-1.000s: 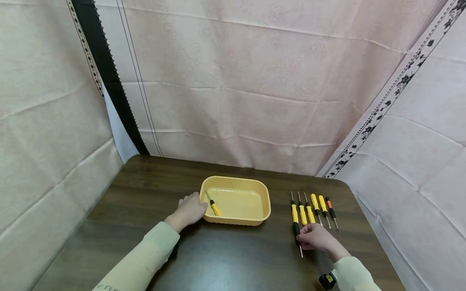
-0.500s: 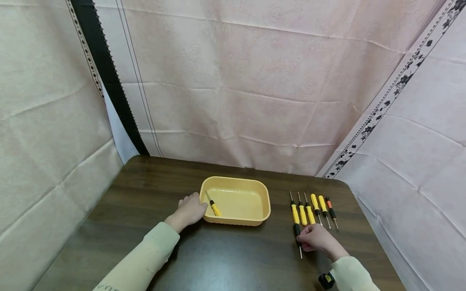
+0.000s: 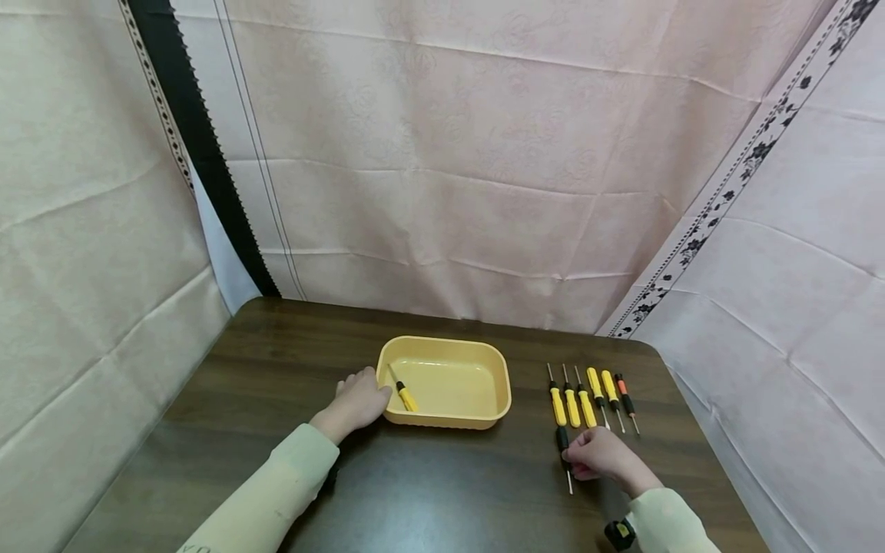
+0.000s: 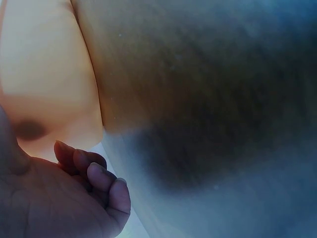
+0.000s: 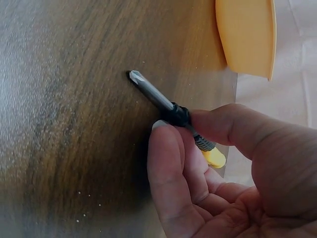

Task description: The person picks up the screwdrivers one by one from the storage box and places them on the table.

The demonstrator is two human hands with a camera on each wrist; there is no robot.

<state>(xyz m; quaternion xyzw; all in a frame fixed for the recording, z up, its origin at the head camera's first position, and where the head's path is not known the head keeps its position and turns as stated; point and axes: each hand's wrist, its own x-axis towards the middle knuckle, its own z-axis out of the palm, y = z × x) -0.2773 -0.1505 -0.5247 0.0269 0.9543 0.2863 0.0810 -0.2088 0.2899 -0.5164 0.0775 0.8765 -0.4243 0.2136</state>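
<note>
At the left front corner of a yellow plastic tray (image 3: pixel 442 422), my left hand (image 3: pixel 356 399) grips the wall, thumb over the rim. In the left wrist view its fingers (image 4: pixel 119 196) curl beside the tray's outer wall. Inside the tray lies a yellow-and-black screwdriver (image 3: pixel 406 397), toward its left side. My right hand (image 3: pixel 598 453) pinches a black-handled screwdriver (image 3: pixel 562 439) between thumb and fingers, close over the table. Its cross-shaped tip (image 5: pixel 136 77) points toward the front of the table, and the wrist view shows it just above the wood.
Several yellow-handled screwdrivers (image 3: pixel 571 408) lie in a row beyond the right hand, some shaft-away and some shaft-near. An orange-and-black screwdriver (image 3: pixel 625 395) ends the row at the right. Brown wood table (image 3: pixel 442 491) spreads in front; pale cloth (image 3: pixel 442 192) hangs behind.
The head view has shifted very slightly. Both hands keep their holds, and the black-handled screwdriver has hardly moved.
</note>
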